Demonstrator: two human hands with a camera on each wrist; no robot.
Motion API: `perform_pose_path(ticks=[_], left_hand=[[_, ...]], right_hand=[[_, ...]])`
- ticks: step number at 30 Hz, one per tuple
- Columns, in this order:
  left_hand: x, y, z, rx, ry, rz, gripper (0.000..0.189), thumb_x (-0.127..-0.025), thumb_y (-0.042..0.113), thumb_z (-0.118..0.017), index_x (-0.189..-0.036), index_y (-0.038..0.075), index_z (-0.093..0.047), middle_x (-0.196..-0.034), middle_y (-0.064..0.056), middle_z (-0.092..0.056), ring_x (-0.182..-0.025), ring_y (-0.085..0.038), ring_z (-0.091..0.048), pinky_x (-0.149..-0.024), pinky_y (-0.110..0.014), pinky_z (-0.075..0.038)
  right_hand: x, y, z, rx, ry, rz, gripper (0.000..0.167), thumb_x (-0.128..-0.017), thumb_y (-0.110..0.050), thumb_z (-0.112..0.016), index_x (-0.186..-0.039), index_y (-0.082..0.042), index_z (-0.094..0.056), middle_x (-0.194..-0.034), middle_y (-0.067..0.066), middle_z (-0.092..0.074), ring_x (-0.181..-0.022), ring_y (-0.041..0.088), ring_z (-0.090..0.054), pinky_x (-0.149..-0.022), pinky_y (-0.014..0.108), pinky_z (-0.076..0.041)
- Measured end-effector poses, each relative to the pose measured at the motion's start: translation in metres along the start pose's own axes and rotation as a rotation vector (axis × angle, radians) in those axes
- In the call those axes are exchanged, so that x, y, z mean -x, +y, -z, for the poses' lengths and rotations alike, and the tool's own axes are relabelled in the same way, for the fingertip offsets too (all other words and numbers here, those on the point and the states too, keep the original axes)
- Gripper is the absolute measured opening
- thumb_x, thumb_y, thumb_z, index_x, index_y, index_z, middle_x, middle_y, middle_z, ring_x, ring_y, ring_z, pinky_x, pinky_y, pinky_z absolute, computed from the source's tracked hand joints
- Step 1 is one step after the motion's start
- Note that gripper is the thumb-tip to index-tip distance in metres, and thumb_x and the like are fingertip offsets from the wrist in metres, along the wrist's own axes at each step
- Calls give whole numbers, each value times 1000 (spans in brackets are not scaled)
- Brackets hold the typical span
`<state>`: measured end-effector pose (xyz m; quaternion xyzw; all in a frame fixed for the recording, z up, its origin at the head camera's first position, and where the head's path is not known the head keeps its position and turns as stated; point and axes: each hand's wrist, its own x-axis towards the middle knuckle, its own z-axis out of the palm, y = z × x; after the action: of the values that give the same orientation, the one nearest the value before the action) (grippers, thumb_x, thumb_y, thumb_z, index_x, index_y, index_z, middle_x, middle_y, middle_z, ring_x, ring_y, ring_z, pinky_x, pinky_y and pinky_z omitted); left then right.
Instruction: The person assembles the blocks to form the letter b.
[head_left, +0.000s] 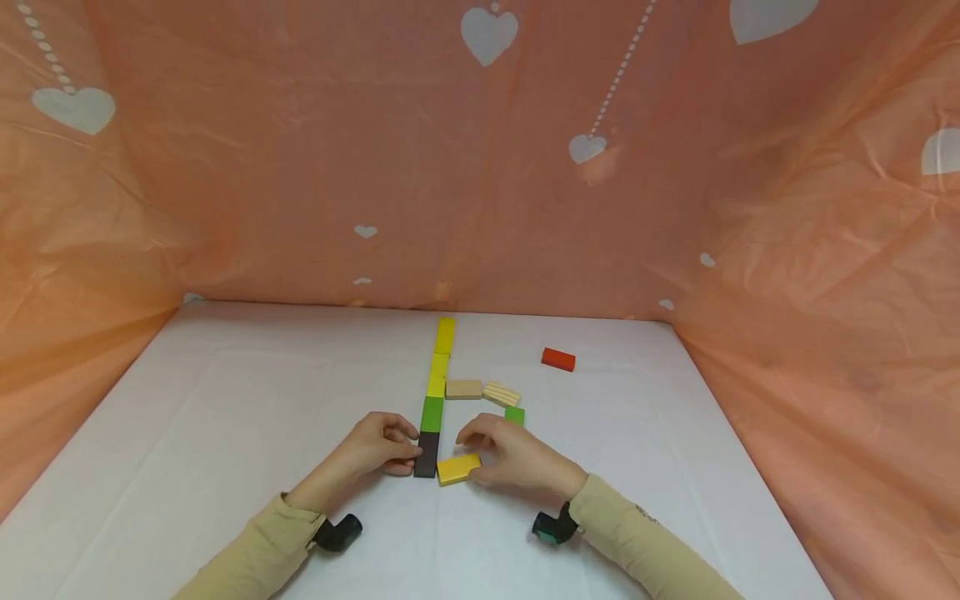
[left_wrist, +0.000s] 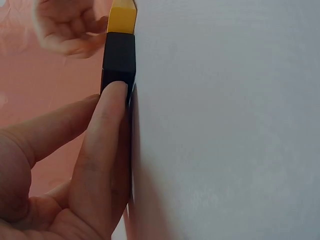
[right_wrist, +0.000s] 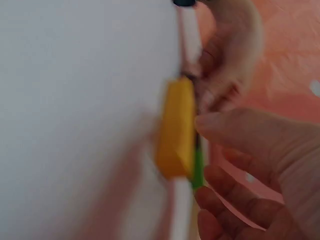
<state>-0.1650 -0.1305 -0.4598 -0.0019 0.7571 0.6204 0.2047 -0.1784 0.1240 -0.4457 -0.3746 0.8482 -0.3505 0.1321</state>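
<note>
My left hand (head_left: 371, 446) touches the left side of a black block (head_left: 426, 455), and in the left wrist view a nearly straight finger lies against the end of that black block (left_wrist: 119, 57). The black block ends a straight row with a green block (head_left: 432, 414) and two yellow blocks beyond it. Beside its right side lies an orange-yellow block (head_left: 456, 470), slightly tilted. My right hand (head_left: 521, 454) is at that block's right end, thumb right at it and the other fingers spread apart. The orange-yellow block (right_wrist: 176, 130) looks blurred in the right wrist view.
A tan block (head_left: 463, 390) meets the row from the right, followed by a striped wooden block (head_left: 502, 393) and a second green block (head_left: 514, 415), partly hidden by my right hand. A red block (head_left: 558, 359) lies apart at the back right. Orange cloth (head_left: 420, 167) surrounds the white table.
</note>
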Motion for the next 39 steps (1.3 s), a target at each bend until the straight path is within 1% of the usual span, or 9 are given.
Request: perform_pose_path(ticks=[4,8,13,16,19,22,29,35,39], left_hand=[[0,0,0,-10,9,6,24,-83,-5,-69,-103,-12,-58,-77,-13,-61,-59,-17,-65,-60,-32,-61],[0,-1,-1,-11,18,10,24,-83,-7,-69,-103,-12,-58,-78,-14,-61,-59,-18,-64,-60,-33,-61],[0,-1,-1,-13,32,20,23,-83,-7,-68,-103,-11,-59,-79,-14,-61,-60,-17,-64,-60,-33,-61],[0,-1,-1,-11,29,23,23,-83,-7,-69,-103,-11,-58,-79,-14,-60,-60,-17,-64,-61,-33,-61],[0,-1,0,-4,18,20,24,-83,-7,-69,-104,-12,-58,-78,-14,-60,-59,-17,-64,-61,-33,-61],[0,-2,0,-2,17,21,24,-83,-7,-69,-104,-12,-58,-78,-14,-61,-59,-17,-64,-61,-33,-61],[-2,-1,-3,-33,56,39,24,-82,-8,-69,-103,-10,-60,-80,-14,-60,-62,-18,-64,-60,-34,-61],[-3,0,-2,-32,42,34,25,-82,-8,-70,-104,-10,-59,-80,-14,-60,-61,-18,-64,-60,-34,-61],[-4,0,-2,-32,43,34,25,-82,-8,-70,-104,-10,-60,-80,-14,-60,-61,-18,-64,-60,-34,-61]], right_hand=[[1,3,25,7,66,27,46,-80,-11,-78,-121,-6,-58,-115,8,-61,-104,25,-57,-90,41,-52],[1,16,53,15,156,44,50,-79,-7,-78,-124,-2,-56,-116,15,-61,-106,33,-56,-89,50,-51],[5,45,82,36,279,18,54,-79,-4,-77,-128,-2,-54,-119,19,-59,-110,38,-54,-93,51,-49],[8,64,95,45,322,-32,53,-79,-3,-77,-128,0,-55,-123,18,-58,-114,37,-53,-99,52,-45],[12,80,105,36,340,-97,51,-80,-3,-76,-127,0,-56,-126,16,-57,-117,35,-51,-103,55,-40],[12,92,112,53,347,-164,48,-82,-6,-75,-126,-1,-57,-126,14,-57,-117,34,-50,-103,55,-41],[4,116,124,103,335,-240,43,-85,-4,-72,-125,1,-58,-123,17,-60,-114,33,-52,-101,50,-43],[-2,129,128,115,303,-316,43,-85,-4,-71,-126,0,-57,-120,18,-60,-114,34,-52,-102,49,-43],[-3,135,129,107,283,-343,45,-84,-2,-70,-127,-1,-57,-120,19,-59,-112,35,-52,-102,50,-43]])
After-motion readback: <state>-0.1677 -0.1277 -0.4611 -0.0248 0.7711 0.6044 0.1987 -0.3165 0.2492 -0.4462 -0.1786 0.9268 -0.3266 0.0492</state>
